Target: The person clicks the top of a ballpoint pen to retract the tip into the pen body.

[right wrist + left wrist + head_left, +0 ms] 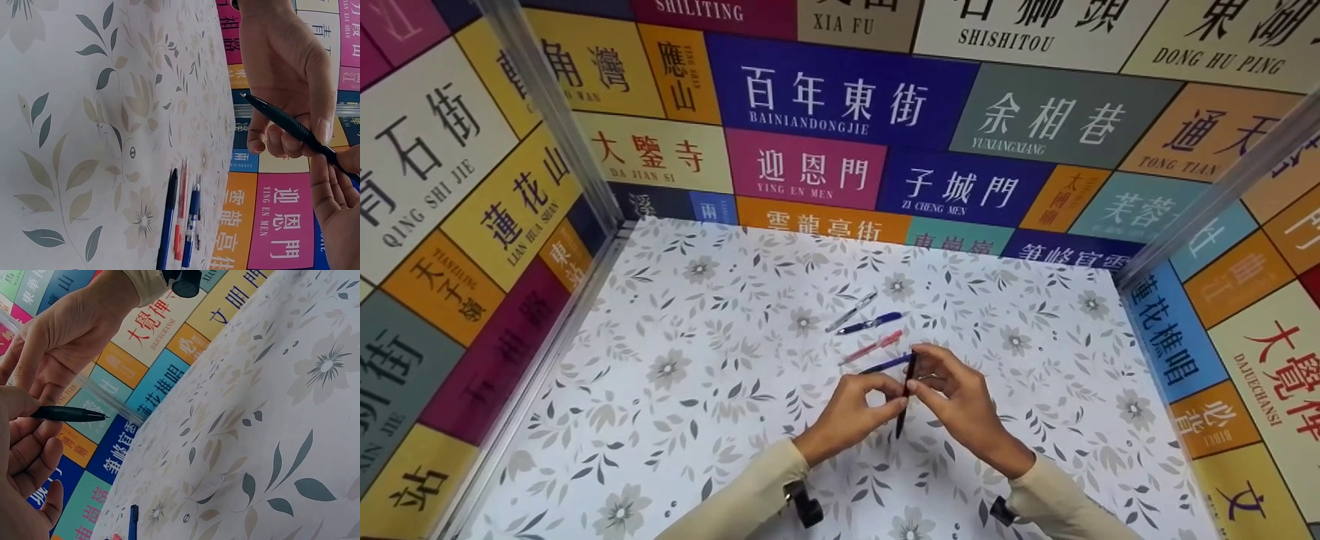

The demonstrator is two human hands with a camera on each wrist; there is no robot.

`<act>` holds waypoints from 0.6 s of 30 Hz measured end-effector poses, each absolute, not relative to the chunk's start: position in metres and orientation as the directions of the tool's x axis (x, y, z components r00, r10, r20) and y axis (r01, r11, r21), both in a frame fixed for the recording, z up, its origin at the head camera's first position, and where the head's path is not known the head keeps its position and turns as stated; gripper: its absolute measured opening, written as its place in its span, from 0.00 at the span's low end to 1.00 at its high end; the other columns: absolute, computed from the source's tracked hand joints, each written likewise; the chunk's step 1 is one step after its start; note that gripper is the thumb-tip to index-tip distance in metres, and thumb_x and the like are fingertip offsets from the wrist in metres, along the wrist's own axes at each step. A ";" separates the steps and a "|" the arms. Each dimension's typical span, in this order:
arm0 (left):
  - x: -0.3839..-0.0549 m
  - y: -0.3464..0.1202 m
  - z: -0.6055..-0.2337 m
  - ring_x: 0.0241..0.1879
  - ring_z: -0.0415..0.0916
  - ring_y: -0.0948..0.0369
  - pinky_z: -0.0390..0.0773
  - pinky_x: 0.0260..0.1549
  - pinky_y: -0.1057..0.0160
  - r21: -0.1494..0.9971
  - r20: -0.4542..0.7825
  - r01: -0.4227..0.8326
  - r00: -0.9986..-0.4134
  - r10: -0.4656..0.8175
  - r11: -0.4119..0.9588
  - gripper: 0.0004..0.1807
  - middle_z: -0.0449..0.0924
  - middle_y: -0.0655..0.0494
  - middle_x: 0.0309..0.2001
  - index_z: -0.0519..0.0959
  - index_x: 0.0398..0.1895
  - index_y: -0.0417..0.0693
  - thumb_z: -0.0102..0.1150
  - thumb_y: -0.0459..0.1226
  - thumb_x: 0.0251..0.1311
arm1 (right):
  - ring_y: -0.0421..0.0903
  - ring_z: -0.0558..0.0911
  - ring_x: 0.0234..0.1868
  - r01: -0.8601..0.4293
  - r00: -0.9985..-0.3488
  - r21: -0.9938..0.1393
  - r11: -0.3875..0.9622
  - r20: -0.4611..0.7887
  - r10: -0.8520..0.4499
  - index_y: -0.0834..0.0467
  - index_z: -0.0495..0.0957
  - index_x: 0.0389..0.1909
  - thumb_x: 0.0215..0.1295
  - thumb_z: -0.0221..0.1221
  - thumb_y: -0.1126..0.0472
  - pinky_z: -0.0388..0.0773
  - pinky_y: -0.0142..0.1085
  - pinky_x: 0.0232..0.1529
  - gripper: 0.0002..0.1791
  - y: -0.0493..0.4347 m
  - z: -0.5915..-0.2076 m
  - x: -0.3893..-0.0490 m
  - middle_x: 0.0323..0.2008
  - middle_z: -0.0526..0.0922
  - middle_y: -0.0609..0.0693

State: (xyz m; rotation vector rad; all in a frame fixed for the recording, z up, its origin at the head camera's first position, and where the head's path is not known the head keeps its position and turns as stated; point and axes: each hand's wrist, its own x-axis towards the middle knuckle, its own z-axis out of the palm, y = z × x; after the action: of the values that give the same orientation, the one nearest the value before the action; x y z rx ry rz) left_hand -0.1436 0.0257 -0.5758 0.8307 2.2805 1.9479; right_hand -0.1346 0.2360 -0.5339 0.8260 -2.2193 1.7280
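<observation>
A slim black pen (901, 424) is held nearly upright between both hands over the patterned table. My left hand (855, 409) pinches its lower part between thumb and index finger. Higher up, my right hand (964, 394) grips the pen with thumb and fingers near its top end. The left wrist view shows the black pen's pointed tip (84, 414) sticking out past the fingers. In the right wrist view the pen's dark barrel (287, 121) lies under the left thumb, its other end partly covered by the right hand (340, 230).
Beyond the hands lie a blue pen (881, 365), partly covered, a red pen (872, 348), a blue-and-clear pen (870, 323) and a grey clear pen (852, 312), roughly side by side. Flower-print sheeting covers the table (720, 450). Colourful sign-printed panels (840, 90) wall it on three sides.
</observation>
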 end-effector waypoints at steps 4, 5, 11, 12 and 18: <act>-0.145 0.024 -0.573 0.42 0.86 0.65 0.85 0.49 0.62 0.924 0.314 0.374 -0.857 0.410 0.075 0.04 0.92 0.58 0.40 0.91 0.45 0.41 0.72 0.32 0.72 | 0.50 0.89 0.47 -0.538 -0.826 -0.831 0.143 0.486 -0.286 0.64 0.78 0.70 0.69 0.67 0.81 0.89 0.36 0.49 0.30 0.234 -0.533 -0.136 0.46 0.86 0.64; -0.145 0.023 -0.573 0.42 0.86 0.66 0.85 0.48 0.62 0.925 0.313 0.373 -0.858 0.408 0.075 0.04 0.92 0.58 0.40 0.91 0.45 0.42 0.72 0.32 0.72 | 0.50 0.89 0.47 -0.538 -0.826 -0.830 0.144 0.487 -0.284 0.65 0.78 0.70 0.69 0.67 0.80 0.89 0.36 0.49 0.30 0.233 -0.534 -0.136 0.46 0.86 0.64; -0.146 0.022 -0.573 0.41 0.85 0.66 0.84 0.47 0.63 0.925 0.317 0.373 -0.862 0.394 0.071 0.04 0.91 0.57 0.39 0.91 0.44 0.41 0.72 0.30 0.70 | 0.49 0.89 0.47 -0.527 -0.836 -0.836 0.151 0.479 -0.268 0.63 0.79 0.70 0.69 0.68 0.79 0.89 0.36 0.49 0.29 0.231 -0.537 -0.138 0.45 0.86 0.62; -0.146 0.022 -0.574 0.40 0.85 0.66 0.84 0.47 0.63 0.925 0.318 0.373 -0.863 0.393 0.070 0.03 0.91 0.57 0.38 0.91 0.44 0.41 0.72 0.30 0.70 | 0.49 0.89 0.47 -0.526 -0.837 -0.837 0.149 0.479 -0.264 0.63 0.79 0.70 0.68 0.68 0.80 0.89 0.36 0.49 0.29 0.230 -0.538 -0.138 0.45 0.86 0.62; -0.144 0.022 -0.578 0.40 0.84 0.66 0.83 0.47 0.64 0.928 0.319 0.370 -0.861 0.396 0.056 0.04 0.91 0.56 0.37 0.91 0.43 0.38 0.71 0.29 0.70 | 0.48 0.90 0.47 -0.538 -0.831 -0.831 0.141 0.496 -0.252 0.73 0.77 0.68 0.66 0.68 0.82 0.89 0.35 0.48 0.28 0.230 -0.543 -0.137 0.44 0.86 0.65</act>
State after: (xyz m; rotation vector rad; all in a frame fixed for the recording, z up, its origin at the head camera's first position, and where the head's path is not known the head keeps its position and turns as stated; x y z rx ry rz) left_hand -0.1437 0.0219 -0.5781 0.8222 2.2678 1.9795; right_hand -0.1371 0.2296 -0.5431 0.7745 -2.1798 1.7523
